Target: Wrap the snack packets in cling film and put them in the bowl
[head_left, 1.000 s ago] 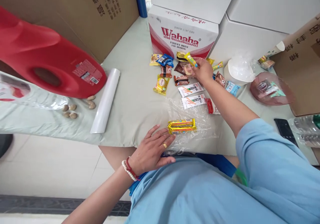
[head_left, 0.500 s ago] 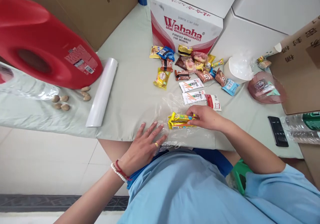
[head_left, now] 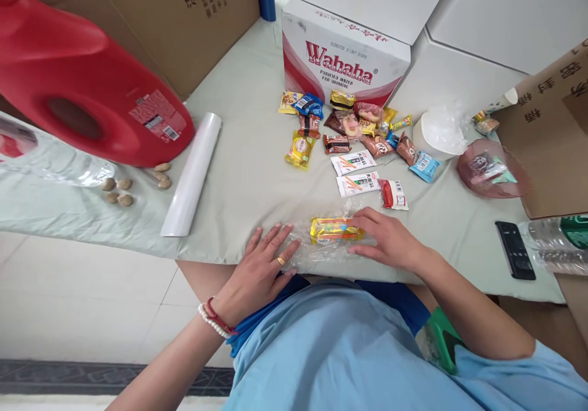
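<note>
Yellow snack packets (head_left: 334,230) lie on a clear plastic wrap (head_left: 316,252) near the table's front edge; how many are stacked there I cannot tell. My right hand (head_left: 390,239) is at their right end, thumb and fingers apart, gripping nothing. Flat on the left part of the wrap rests my left hand (head_left: 266,258), fingers stretched out. Just beyond the packets are two white snack packets (head_left: 358,184) and a red-and-white packet (head_left: 394,195).
Assorted wrapped snacks (head_left: 351,123) sit before a Wahaba-style printed water carton (head_left: 340,62). To the left are a white roll (head_left: 192,175), a red jug (head_left: 105,92) and several nuts (head_left: 117,192). A white bowl (head_left: 436,135), pink bowl (head_left: 491,169) and black phone (head_left: 514,250) stand right.
My right hand has let go of the yellow snack packet, which now lies flat on the wrap, and its fingers have spread. My left hand stays on the wrap.
</note>
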A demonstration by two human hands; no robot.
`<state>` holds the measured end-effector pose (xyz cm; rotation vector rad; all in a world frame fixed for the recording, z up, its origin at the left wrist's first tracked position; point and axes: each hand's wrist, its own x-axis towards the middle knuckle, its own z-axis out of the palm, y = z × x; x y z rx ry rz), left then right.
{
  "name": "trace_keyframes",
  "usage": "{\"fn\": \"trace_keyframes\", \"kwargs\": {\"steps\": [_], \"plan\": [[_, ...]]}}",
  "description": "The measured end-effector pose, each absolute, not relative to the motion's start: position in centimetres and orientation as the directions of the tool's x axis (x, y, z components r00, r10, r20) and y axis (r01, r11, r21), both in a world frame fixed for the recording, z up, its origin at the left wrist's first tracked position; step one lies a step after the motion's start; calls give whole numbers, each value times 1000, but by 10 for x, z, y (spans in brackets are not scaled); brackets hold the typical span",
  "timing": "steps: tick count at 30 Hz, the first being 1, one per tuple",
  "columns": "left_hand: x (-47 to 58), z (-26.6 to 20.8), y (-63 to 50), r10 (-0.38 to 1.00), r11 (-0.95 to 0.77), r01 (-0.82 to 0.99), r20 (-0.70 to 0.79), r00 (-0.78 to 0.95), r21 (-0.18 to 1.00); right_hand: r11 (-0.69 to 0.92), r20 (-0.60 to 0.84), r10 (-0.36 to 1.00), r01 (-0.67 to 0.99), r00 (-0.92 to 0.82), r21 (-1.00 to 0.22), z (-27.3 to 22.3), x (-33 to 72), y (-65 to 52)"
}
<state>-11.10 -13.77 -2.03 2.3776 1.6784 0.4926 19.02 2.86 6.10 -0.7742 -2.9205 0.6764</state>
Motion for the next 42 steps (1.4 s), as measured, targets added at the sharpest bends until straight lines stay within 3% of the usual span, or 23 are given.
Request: {"fn": "trace_keyframes", "kwargs": {"steps": [3, 7, 13, 24, 32, 34, 38, 42], "plan": [[-111, -18, -135, 944, -328, 885, 140, 297, 332, 836, 59, 454, 402, -889, -374, 51, 215, 2], [-111, -10, -129, 946, -323, 899, 103, 306, 295, 845, 123, 509, 468, -852, -257, 27, 233, -24], [-117, 0, -122, 954, -299, 914, 73, 290, 273, 810, 242, 534, 409, -810, -420, 33, 231, -13], [-119, 5, -104, 995, -98, 919, 39, 90, 381, 658, 107, 590, 399, -800, -639, 61, 217, 42], [-124, 12, -92, 994, -106, 729, 100, 52, 676, 478, -69, 661, 490, -747, -729, 56, 203, 67], [-111, 19, -84, 984, -165, 741, 164, 76, 650, 465, -79, 661, 490, -746, -737, 55, 202, 67], [-82, 26, -63, 933, -358, 786, 225, 280, 504, 462, -83, 661, 492, -746, -738, 57, 201, 67], [-76, 26, -50, 938, -345, 747, 193, 287, 568, 471, -70, 670, 495, -739, -730, 59, 203, 69]]}}
